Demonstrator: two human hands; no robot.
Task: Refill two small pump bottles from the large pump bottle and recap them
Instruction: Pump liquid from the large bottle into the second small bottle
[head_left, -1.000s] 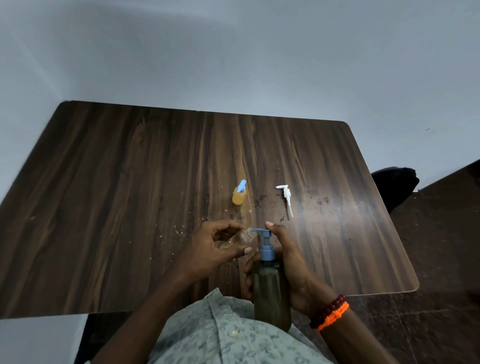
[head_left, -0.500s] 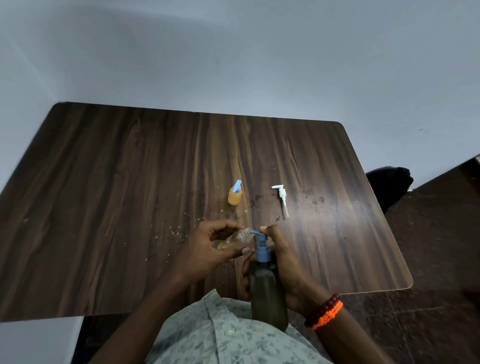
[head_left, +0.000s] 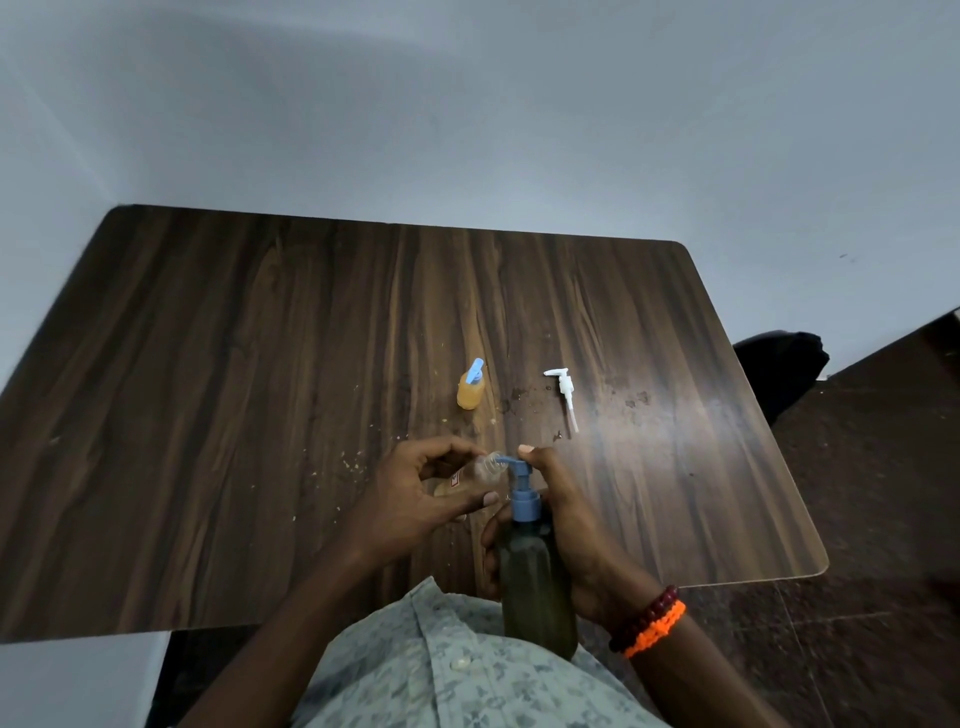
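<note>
The left hand (head_left: 415, 499) was closed around a small clear plastic bottle (head_left: 470, 475) with its cap off, tilting it so the open mouth met the spout of the large dark-green bottle's blue pump head (head_left: 517, 470). The right hand (head_left: 558, 525) gripped the large dark-green pump bottle (head_left: 535, 582) near its neck at about five o'clock from the small one, with a fingertip resting on top of the pump. Over the past second the hold had barely altered; the pump head looked slightly lower half a second before and had since risen, which suggested one stroke ending and another about to start, so filling of this bottle seemed to be under way rather than finished. Its white pump cap with a long dip tube (head_left: 563, 392) lay loose on the dark wood-grain table (head_left: 208, 389) at one o'clock from the hands. The small orange bottle with a blue pump (head_left: 471, 387) stood capped at twelve o'clock, apart from both hands.
</note>
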